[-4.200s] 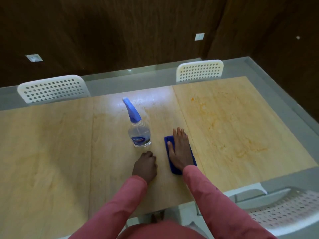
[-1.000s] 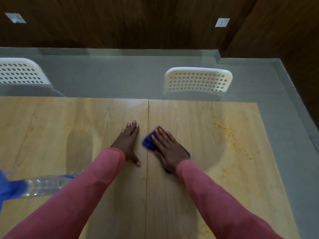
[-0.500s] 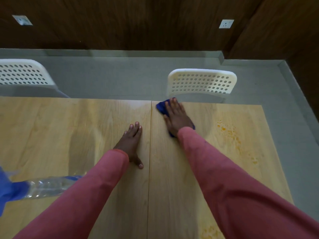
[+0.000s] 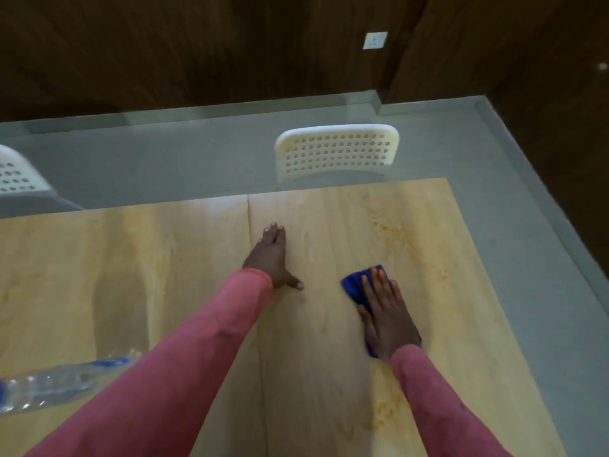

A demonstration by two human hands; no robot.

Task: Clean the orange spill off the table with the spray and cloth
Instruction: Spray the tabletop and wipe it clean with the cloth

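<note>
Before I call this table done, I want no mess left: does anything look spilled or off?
Yes. Orange stains still mark the table beyond the blue cloth under the right hand, and another orange patch lies beside the right sleeve.

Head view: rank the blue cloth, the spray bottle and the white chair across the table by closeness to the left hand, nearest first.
1. Blue cloth, just to the right of the left hand, under the right hand.
2. White chair, beyond the table's far edge, ahead and to the right.
3. Spray bottle, at the near left of the frame.

spray bottle blurred, cut off at left edge; cloth mostly hidden.
</note>
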